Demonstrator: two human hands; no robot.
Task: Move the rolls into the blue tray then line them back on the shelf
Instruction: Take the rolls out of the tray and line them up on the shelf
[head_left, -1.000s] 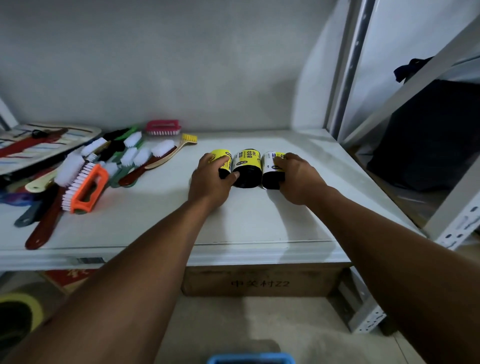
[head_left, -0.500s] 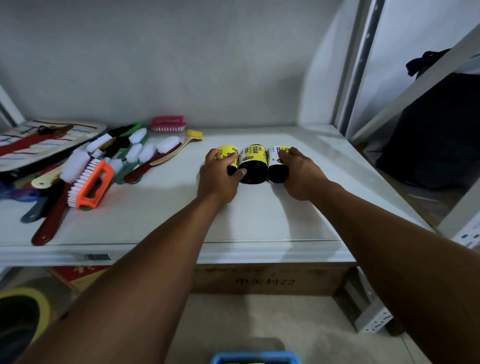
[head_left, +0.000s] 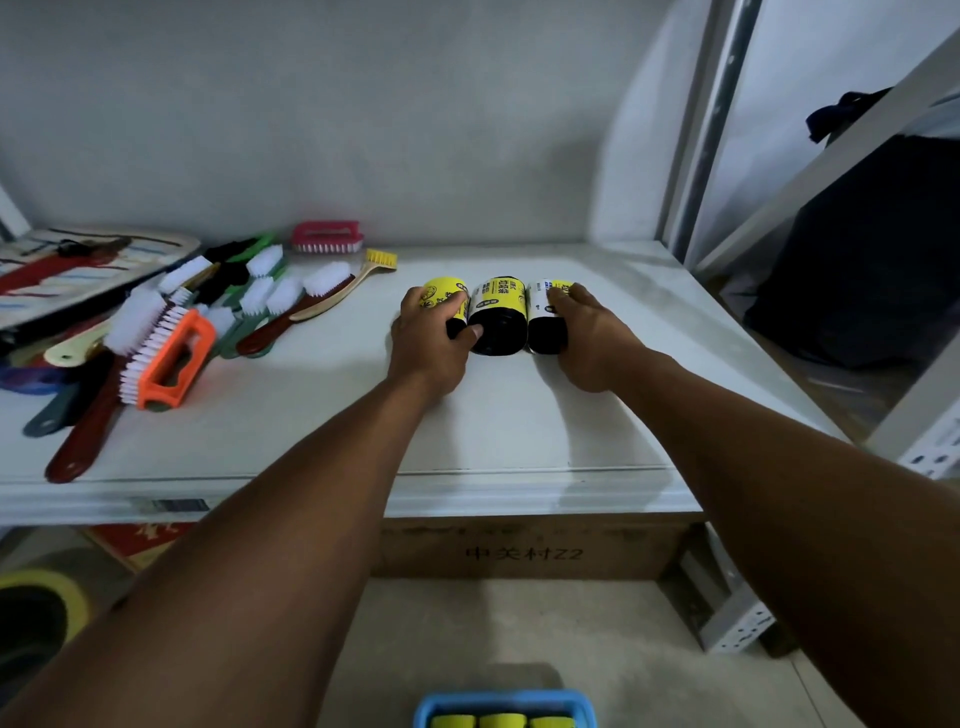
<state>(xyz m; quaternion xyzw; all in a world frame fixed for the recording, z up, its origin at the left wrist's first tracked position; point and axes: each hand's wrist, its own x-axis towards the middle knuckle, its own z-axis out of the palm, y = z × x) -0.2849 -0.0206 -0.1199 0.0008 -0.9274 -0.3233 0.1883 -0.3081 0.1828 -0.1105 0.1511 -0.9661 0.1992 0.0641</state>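
Note:
Three black rolls with yellow labels lie side by side on the white shelf. My left hand is closed over the left roll, its thumb touching the black end of the middle roll. My right hand grips the right roll from its right side. The blue tray sits on the floor at the bottom edge of the view, with several yellow-topped rolls showing inside it.
A heap of scrubbing brushes covers the shelf's left part, including an orange-handled brush and a pink one by the back wall. A cardboard box stands under the shelf. A metal upright bounds the shelf on the right.
Both hands and the three rolls keep the same pose. The view has shifted slightly, bringing more of the blue tray and its rolls into sight at the bottom.

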